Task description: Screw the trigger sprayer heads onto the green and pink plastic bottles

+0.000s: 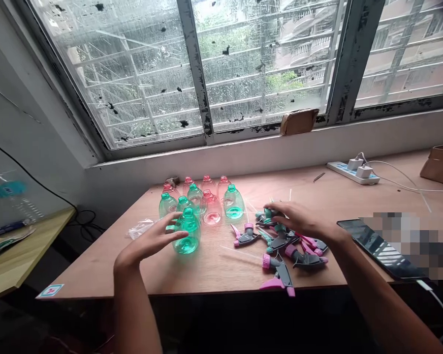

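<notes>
My left hand (157, 239) is at the left side of a clear green bottle (189, 241), with the thumb across its front and the fingers near its neck. This bottle stands upright and uncapped on the table. My right hand (297, 218) reaches over a pile of trigger spray heads, its fingers curled on a spray head with a green collar (268, 214). Below it lie grey-and-pink spray heads (276, 273) with thin clear tubes, one near the table's front edge. Behind the left hand stand several open green bottles (234, 204) and red bottles (211, 209).
A crumpled clear plastic bag (140, 228) lies left of the bottles. On the right are a dark tablet (380, 248) with a cable, a white power strip (352, 173) with plugs, and a cardboard box (441, 164). The window wall (243, 155) bounds the table's back.
</notes>
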Motion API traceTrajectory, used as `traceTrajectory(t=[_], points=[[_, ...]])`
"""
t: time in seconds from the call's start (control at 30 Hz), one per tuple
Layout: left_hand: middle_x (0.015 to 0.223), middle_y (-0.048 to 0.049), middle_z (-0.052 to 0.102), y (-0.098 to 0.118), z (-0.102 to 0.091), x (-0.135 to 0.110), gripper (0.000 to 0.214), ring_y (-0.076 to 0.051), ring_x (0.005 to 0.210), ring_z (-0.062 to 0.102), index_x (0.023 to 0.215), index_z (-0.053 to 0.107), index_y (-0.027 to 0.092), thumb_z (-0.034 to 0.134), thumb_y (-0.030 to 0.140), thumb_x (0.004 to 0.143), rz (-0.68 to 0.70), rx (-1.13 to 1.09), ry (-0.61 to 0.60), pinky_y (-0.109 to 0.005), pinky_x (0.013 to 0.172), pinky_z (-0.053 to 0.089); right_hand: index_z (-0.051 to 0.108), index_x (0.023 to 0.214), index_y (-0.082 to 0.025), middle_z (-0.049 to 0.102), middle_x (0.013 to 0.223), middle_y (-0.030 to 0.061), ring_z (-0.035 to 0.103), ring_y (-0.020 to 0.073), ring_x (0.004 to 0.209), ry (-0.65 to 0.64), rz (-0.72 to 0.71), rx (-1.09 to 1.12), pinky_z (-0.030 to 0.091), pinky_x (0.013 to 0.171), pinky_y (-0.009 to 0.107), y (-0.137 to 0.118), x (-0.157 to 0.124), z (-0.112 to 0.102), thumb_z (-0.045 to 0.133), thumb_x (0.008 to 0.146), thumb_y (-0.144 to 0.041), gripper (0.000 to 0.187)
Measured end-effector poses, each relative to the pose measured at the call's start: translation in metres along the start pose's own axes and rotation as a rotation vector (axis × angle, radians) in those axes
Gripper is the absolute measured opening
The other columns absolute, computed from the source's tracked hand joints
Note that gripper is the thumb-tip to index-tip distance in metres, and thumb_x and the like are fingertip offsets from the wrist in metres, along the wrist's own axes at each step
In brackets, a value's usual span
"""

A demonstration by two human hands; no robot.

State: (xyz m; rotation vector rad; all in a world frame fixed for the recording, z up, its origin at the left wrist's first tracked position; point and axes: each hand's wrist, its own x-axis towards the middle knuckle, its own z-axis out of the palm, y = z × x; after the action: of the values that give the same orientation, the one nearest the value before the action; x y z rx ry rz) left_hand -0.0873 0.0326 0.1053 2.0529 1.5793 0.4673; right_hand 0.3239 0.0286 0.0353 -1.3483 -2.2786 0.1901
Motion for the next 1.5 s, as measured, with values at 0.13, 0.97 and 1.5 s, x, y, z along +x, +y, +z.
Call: traceTrajectory(t=[0.13, 0.97, 1.5], points=[[0.162, -0.0139, 0.041, -0.008, 0.013, 0.019, 0.074, -0.035, 0.133, 0.059, 0.147, 0.045, 0.027, 0.067, 0.059, 0.084, 0.007, -0.012, 0.043, -0.045, 0.107, 0.053, 0.058, 0.138, -0.017, 0.069, 0.134, 0.0159, 0.065, 0.0330, 0.121, 0.018, 0.050, -0.044, 0.052, 0.101, 0.044, 0.013, 0.004, 0.007, 0.047, 0.099, -0.029, 0.042], [0.169, -0.0069, 0.026, 0.057, 0.166, -0.026, 0.073, -0.033, 0.157, 0.018, 0.159, 0.022, 0.032, 0.047, 0.061, 0.097, 0.664, 0.311, -0.192, -0.056, 0.126, 0.027, 0.025, 0.160, -0.033, 0.016, 0.172, 0.0093, 0.011, 0.0363, 0.156, -0.015, -0.014, -0.069, 0.024, 0.122, 0.062, -0.027, -0.111, 0.051, 0.059, 0.091, -0.064, 0.082], [0.170, -0.0077, 0.024, 0.054, 0.169, 0.000, 0.063, -0.029, 0.158, 0.017, 0.158, 0.029, 0.027, 0.047, 0.049, 0.102, 0.633, 0.239, -0.168, -0.051, 0.128, 0.024, 0.044, 0.152, -0.028, 0.027, 0.169, 0.0090, 0.025, 0.0305, 0.154, -0.063, -0.004, -0.035, 0.030, 0.121, 0.057, -0.009, -0.095, 0.046, 0.057, 0.095, -0.025, 0.058]])
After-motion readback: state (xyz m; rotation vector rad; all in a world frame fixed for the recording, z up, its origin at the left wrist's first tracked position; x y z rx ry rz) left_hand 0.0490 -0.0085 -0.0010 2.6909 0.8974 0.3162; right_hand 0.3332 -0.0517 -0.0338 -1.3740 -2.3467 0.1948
